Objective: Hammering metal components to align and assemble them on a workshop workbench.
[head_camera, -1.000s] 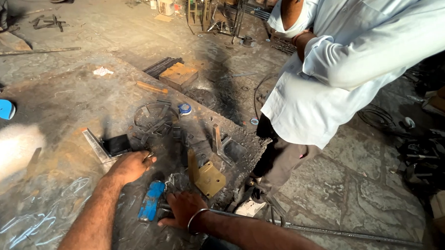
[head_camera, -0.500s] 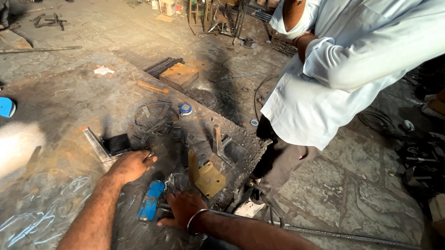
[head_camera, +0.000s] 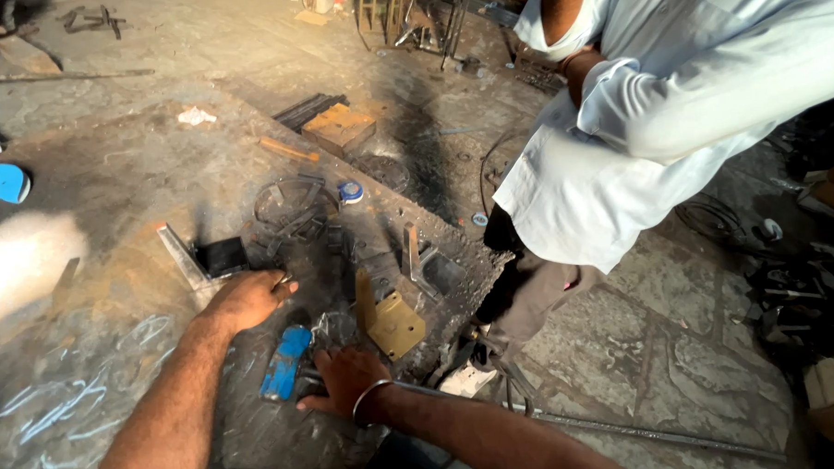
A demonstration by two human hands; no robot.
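1. Head view, hands: the left hand [head_camera: 248,300] lies palm down on the dark, scorched metal counter [head_camera: 110,180], near the middle of the scene. Its fingers are curled and seem to pinch a small metal piece at their tips, though it is too small to tell for sure. The right hand [head_camera: 345,380], with a metal bangle at the wrist, presses down nearer the viewer. Its fingers are bent over something dark beneath them, and whether they grip it cannot be told.

2. Head view, the work in hand: a blue-handled tool [head_camera: 285,361] lies flat on the counter between the two hands, just beside the right hand and touched by neither as far as can be seen. Just right of the hands a yellowish bent metal plate [head_camera: 394,320] stands up from the surface, and a round wire ring piece [head_camera: 291,206] lies just beyond the left hand. A grey angle bar with a dark block [head_camera: 196,261] sits to the left.

3. Head view, progress: judged from this, the pieces are laid out and being held in place; nothing looks joined or finished yet, and the blue tool is not taken up.

4. Head view, surroundings: another person in a pale shirt [head_camera: 671,105] stands at the right with arms folded. A wooden block [head_camera: 337,126] rests at the far edge, and a long steel rod [head_camera: 627,431] runs along the stone floor near the right.
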